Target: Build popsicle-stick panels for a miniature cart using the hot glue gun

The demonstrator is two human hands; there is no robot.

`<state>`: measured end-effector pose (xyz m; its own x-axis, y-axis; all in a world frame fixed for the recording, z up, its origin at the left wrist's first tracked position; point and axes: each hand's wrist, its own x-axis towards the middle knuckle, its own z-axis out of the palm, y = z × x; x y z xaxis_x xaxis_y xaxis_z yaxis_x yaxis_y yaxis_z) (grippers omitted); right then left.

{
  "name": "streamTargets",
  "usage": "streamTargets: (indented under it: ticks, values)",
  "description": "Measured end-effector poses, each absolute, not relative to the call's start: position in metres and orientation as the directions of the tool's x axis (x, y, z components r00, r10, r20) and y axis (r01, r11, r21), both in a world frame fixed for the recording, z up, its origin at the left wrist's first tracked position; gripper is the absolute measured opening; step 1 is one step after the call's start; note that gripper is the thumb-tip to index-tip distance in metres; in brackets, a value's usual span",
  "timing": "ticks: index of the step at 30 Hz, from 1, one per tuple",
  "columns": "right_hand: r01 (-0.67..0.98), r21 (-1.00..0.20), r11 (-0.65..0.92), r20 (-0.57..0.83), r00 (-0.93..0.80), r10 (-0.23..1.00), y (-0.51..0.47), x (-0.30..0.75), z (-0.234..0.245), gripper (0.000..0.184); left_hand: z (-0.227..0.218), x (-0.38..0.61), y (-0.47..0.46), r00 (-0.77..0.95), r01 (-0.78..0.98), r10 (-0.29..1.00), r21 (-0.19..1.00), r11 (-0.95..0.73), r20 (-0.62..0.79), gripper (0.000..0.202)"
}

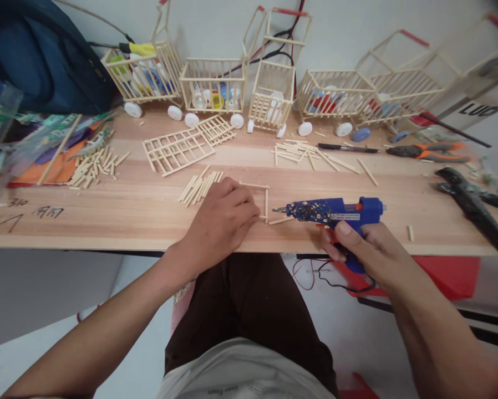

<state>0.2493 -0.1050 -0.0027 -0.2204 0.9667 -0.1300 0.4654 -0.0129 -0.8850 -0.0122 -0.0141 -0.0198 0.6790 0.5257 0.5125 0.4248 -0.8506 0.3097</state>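
At the near edge of the tabletop, the left hand rests with its fingers curled down, pinning the left side of a small stick frame. The right hand has its fingers wrapped tight around the handle of a blue glue gun, whose nozzle points left and almost touches the frame's near corner. Just behind the left hand lies a pile of loose sticks, farther back a flat lattice panel, and along the far wall a row of stick carts on white wheels.
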Motion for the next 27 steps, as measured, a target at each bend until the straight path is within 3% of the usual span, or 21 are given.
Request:
streamTargets:
  ticks: [18, 27]
  values:
    - [0.435, -0.9, -0.033, -0.128, -0.191, 0.973, -0.1077, 0.2504, -0.006, 0.05, -0.0211, -0.0113, -0.0136, 0.686, 0.438, 0.522, 0.285, -0.853, 0.508, 0.022]
    - [0.274, -0.95, -0.148, -0.181, -0.099, 0.979, -0.1079, 0.2445, -0.0027, 0.043, -0.0214, -0.0122, -0.0135, 0.687, 0.441, 0.514, 0.268, -0.857, 0.513, 0.025]
